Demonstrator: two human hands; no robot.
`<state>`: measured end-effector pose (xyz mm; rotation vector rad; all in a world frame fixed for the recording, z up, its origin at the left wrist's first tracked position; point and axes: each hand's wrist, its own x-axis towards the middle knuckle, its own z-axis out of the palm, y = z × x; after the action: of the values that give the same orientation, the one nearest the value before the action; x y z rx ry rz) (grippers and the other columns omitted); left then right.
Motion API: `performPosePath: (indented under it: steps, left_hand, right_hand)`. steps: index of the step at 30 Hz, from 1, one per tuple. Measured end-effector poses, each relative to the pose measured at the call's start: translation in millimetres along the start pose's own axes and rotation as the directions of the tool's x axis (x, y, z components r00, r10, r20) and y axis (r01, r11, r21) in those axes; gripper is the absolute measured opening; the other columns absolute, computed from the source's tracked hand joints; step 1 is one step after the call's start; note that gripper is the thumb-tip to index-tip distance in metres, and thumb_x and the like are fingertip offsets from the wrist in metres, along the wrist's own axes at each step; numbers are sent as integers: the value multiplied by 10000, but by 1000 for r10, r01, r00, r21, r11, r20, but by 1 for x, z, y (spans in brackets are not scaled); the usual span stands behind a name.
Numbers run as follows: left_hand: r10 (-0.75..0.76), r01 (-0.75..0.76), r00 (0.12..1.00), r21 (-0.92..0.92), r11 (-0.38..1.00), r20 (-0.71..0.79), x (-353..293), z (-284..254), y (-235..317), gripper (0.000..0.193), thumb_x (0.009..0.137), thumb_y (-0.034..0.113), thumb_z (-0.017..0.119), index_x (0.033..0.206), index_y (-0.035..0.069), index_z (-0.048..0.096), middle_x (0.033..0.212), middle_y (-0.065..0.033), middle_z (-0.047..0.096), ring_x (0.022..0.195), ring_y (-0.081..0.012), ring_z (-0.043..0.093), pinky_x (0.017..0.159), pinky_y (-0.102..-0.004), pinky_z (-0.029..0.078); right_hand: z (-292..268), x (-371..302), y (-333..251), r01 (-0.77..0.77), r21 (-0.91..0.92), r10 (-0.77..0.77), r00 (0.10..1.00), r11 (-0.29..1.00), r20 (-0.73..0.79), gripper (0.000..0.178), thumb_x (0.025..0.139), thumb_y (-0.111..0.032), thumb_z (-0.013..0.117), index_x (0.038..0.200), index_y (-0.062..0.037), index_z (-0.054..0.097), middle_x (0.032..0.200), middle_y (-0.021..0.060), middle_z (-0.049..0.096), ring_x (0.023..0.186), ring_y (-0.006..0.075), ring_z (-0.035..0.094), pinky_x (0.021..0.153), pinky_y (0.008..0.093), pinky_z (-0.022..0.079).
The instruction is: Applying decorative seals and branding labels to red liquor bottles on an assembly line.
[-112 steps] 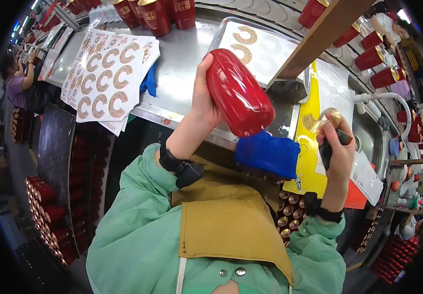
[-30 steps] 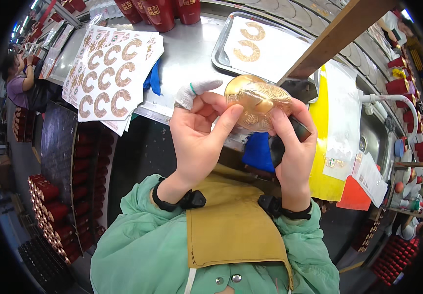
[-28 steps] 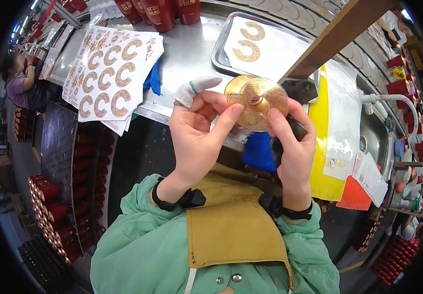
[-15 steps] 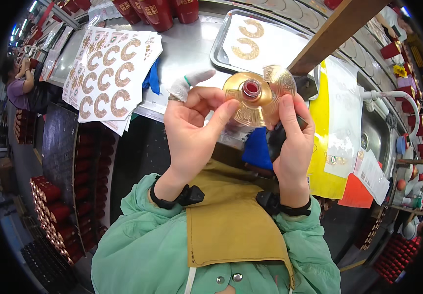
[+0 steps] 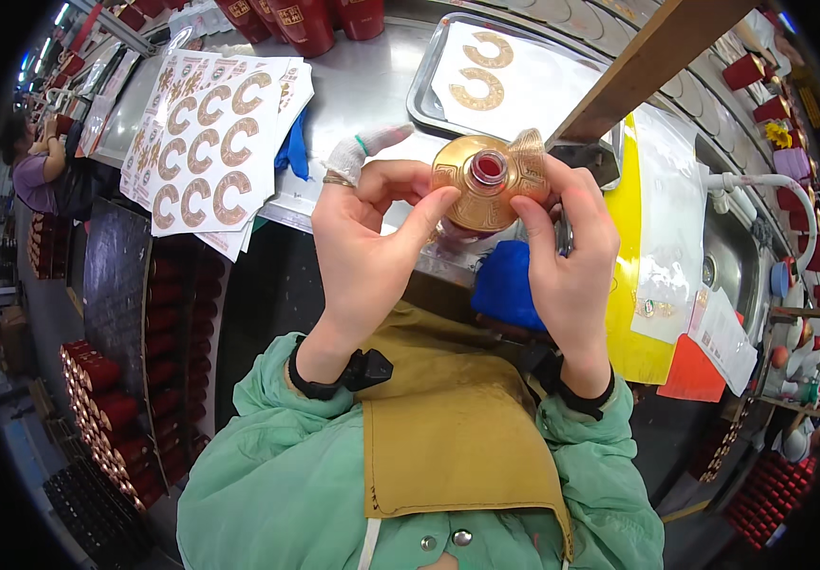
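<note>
A bottle stands upright between my hands, its open red mouth (image 5: 488, 168) facing me above a gold shoulder. A gold patterned C-shaped decal (image 5: 475, 209) curves round that shoulder; its far right end sticks up off the bottle. My left hand (image 5: 367, 233) is closed on the left side of the bottle, thumb pressed on the shoulder, and a whitish finger cover (image 5: 364, 152) sits on one finger. On the right side, my right hand (image 5: 572, 242) is closed on the decal, thumb on its near edge and fingers behind it. The bottle's lower body is mostly hidden.
Sheets of gold C-shaped decals (image 5: 206, 152) lie at the left of the metal table. A metal tray (image 5: 419, 100) holds another decal sheet. A wooden post (image 5: 648, 71) slants beside the tray, with a sink (image 5: 738, 256) farther right. Red cups (image 5: 304, 27) stand behind; a blue cloth (image 5: 505, 285) is near.
My right hand has turned and drawn the decal's right part in against the bottle's shoulder, where it flared outward before. My left hand has hardly moved.
</note>
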<state>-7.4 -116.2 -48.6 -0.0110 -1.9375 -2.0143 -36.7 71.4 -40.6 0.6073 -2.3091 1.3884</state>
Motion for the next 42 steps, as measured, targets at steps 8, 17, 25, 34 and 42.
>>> performPosePath:
  steps: [8,17,25,34,42]
  left_hand:
    - [-21,21,1000,5,1000,13,3,0,-1,542,922,-101,758,1407,-97,516,1065,-133,731,973,-169,721,904,-295,584]
    - [18,-29,998,185,982,60,9,-2,8,490,915,-73,778,1346,-78,544,1040,-129,741,973,-181,731,905,-305,584]
    - [5,-18,997,158,987,82,11,-4,7,495,914,-76,781,1350,-76,547,1030,-123,739,966,-174,727,907,-309,582]
    - [-9,-1,997,127,992,76,13,-4,8,414,919,-46,787,1276,-85,580,1005,-108,751,939,-154,726,884,-298,578]
    - [-37,15,993,183,983,115,17,-8,9,502,924,-46,782,1380,-85,576,1020,-107,748,964,-160,727,910,-306,585]
  right_hand:
    - [2,-1,-5,-215,232,204,976,949,71,377,954,21,719,1324,25,647,1092,100,707,988,164,651,906,308,520]
    - [10,-1,3,-36,114,40,999,993,-32,335,922,43,727,1253,21,682,1011,109,696,801,173,644,753,305,535]
    - [6,-4,-2,-146,148,144,989,978,25,327,996,-14,711,1311,39,638,1101,95,746,1037,149,683,946,299,535]
    - [11,-3,2,-95,143,101,994,985,-36,330,939,-10,745,1257,36,671,1001,117,709,810,170,653,737,308,545]
    - [11,-3,1,-87,159,95,994,984,-45,322,947,-18,743,1258,32,673,1012,116,718,819,167,658,750,302,546]
